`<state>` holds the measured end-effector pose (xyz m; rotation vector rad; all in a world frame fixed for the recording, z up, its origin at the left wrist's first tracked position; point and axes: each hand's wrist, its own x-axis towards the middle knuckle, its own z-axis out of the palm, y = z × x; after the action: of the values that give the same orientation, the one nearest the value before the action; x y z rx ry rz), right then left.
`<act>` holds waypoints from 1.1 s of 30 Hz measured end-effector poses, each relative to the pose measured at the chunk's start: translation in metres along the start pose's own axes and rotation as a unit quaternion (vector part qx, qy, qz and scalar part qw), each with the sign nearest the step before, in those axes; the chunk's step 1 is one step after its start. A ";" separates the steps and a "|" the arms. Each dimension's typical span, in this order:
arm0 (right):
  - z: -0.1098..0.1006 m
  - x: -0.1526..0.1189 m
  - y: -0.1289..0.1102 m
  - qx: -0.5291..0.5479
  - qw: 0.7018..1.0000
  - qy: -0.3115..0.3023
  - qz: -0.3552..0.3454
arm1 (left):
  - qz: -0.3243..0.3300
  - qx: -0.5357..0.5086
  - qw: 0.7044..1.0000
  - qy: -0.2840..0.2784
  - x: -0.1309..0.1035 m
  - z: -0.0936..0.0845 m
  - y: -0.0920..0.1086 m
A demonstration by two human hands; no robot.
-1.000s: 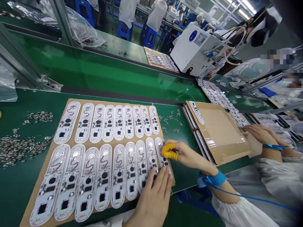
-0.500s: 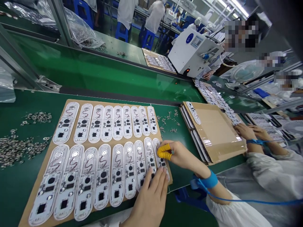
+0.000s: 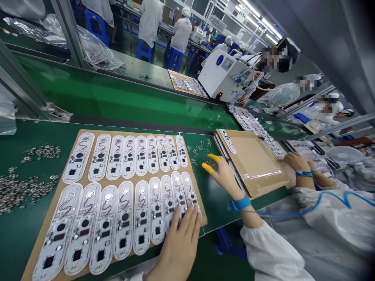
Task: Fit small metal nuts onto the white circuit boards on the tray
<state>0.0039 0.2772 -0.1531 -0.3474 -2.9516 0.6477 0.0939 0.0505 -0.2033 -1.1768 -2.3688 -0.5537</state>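
My left hand (image 3: pixel 179 246) lies flat with its fingers stretched over the lower ends of the rightmost white circuit-board panels (image 3: pixel 191 197) in the front row. My right hand (image 3: pixel 225 177) is lifted right of the cardboard sheet (image 3: pixel 123 176), near the small metal parts (image 3: pixel 207 143) scattered on the table. Yellow finger cots cover its thumb and index finger, which are apart with nothing visible between them. A blue wrist strap (image 3: pixel 240 203) circles that wrist. Two rows of long rounded panels (image 3: pixel 100 158) with wires and black chips rest on the cardboard.
Piles of small metal parts (image 3: pixel 17 189) lie at the left. To the right stands a cardboard stack (image 3: pixel 258 164) with one panel on top. A co-worker's hands (image 3: pixel 299 162) are at its far side. Behind are a dark ledge (image 3: pixel 140 123) and a white machine (image 3: pixel 224 74).
My right hand has left the last front-row panel and moved right, its fingers parting. My left hand stays on the panels. The camera view has shifted slightly.
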 end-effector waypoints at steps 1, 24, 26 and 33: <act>0.004 0.004 0.008 -0.004 1.000 0.022 0.011 | 0.000 0.003 1.000 0.001 0.000 0.000 0.000; 0.021 0.004 -0.005 0.015 0.999 0.029 -0.006 | 0.024 -0.001 1.000 -0.018 0.001 -0.005 -0.007; 0.026 0.006 -0.011 0.013 1.000 0.009 -0.022 | 0.020 0.004 1.000 -0.012 0.002 -0.005 -0.007; 0.007 0.007 0.006 0.008 0.999 0.031 0.016 | 0.024 -0.015 0.999 -0.015 0.002 -0.005 -0.007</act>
<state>-0.0030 0.2814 -0.1616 -0.4056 -2.8858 0.6512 0.0879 0.0451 -0.1997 -1.2613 -2.3580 -0.5617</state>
